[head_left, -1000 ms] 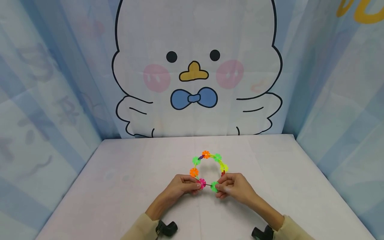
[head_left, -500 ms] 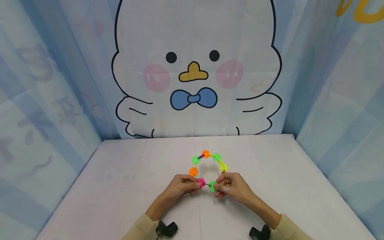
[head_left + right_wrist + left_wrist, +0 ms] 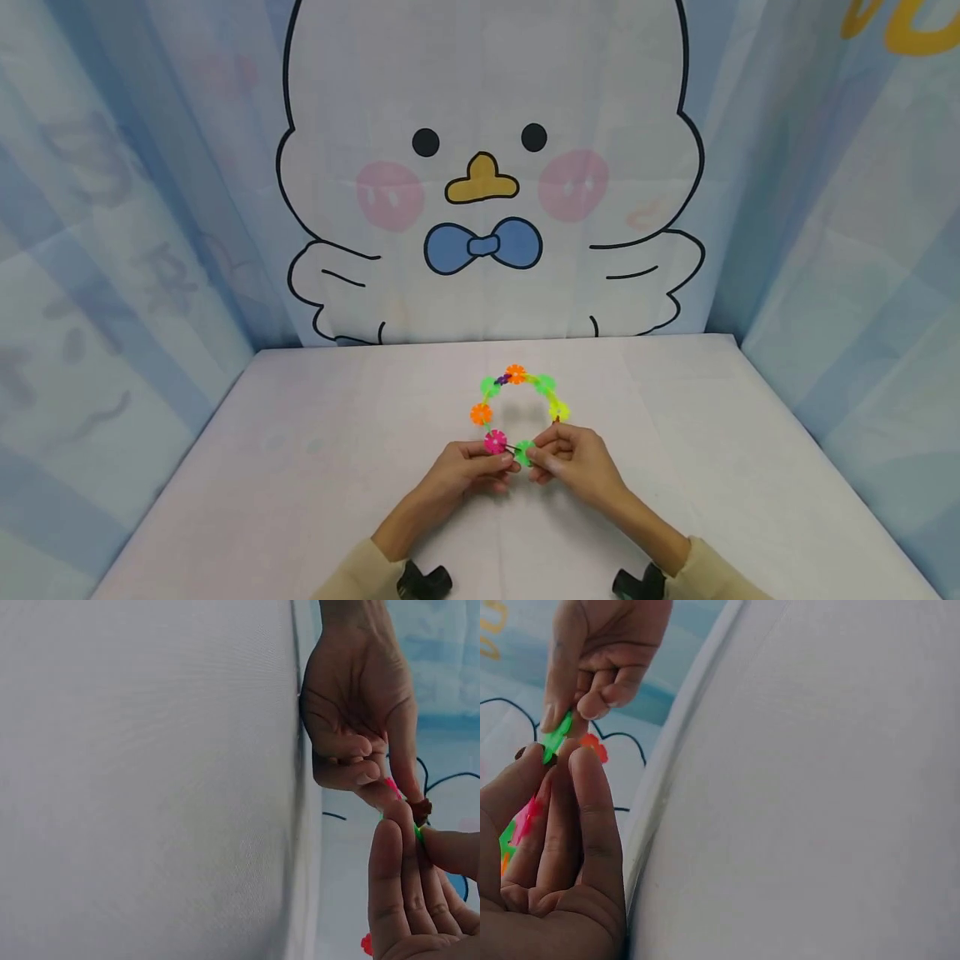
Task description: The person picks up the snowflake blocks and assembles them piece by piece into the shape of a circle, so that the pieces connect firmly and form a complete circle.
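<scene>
A ring of interlocking plastic snowflake discs is held up over the table between both hands. My left hand pinches a brown disc, seen edge-on, between thumb and fingers. The pink disc stands just beyond the left fingertips. My right hand pinches the green disc at the ring's near right. In the left wrist view the green disc meets the brown one at the left thumb tip; how deeply their slots engage is hidden by the fingers. An orange disc and a yellow disc form the ring's sides.
A white-covered table lies under the hands. Behind it hangs a backdrop with a cartoon bird, and patterned blue curtains flank both sides. A black wrist-worn device shows at the left cuff.
The left fingers have shifted from the pink disc to the brown one. My right hand has moved slightly left with the green disc, and the ring sits a little higher.
</scene>
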Demonstrator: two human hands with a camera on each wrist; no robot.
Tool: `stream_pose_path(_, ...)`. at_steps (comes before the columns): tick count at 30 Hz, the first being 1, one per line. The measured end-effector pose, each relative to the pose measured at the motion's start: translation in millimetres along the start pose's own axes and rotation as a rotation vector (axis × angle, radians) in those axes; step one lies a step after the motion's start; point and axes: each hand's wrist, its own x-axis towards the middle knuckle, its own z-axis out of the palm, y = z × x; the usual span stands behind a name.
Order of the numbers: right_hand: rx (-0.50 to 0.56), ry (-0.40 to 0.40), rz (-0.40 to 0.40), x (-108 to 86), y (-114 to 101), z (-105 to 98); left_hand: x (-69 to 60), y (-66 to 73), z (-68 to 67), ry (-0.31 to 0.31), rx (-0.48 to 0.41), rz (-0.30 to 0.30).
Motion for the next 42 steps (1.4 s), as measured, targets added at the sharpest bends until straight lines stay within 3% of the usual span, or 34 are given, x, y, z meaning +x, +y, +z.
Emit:
stream_pose_path(9,-0.050,-0.009,-0.052,5.2,1,8,-3.0,0.4,4.0,0.069,-0.019,-0.017)
stream_pose_path(13,-0.128,-0.001,-0.088,6.5,0,7,-1.8,-0.3,5.4,0.089,-0.010,-0.009)
stream_pose_path(15,-0.195,0.057,-0.099,8.4,-2,3,-0.9,0.0,6.3,0.085,-0.012,-0.004)
stream_pose_path(17,-0.285,0.173,-0.088,12.1,-4,-2,0.0,0.2,7.3,0.076,-0.014,0.000)
stream_pose_path(20,-0.372,0.317,-0.008,19.8,-5,-11,1.1,0.4,8.1,0.061,-0.017,0.007)
stream_pose_path(23,-0.295,0.276,0.108,26.6,-2,-18,0.9,0.0,7.6,0.058,-0.018,0.015)
stream_pose_path(26,-0.087,0.151,0.220,29.3,2,-20,0.4,-0.8,6.3,0.055,-0.019,0.026)
stream_pose_path(29,0.090,0.094,0.280,27.4,6,-19,-0.2,-2.4,5.6,0.048,-0.018,0.027)
stream_pose_path(35,0.192,0.028,0.253,25.1,8,-20,0.0,-3.9,3.8,0.061,-0.006,0.028)
stream_pose_path(42,0.224,-0.016,0.236,26.4,10,-21,0.5,-4.2,2.6,0.080,0.014,0.027)
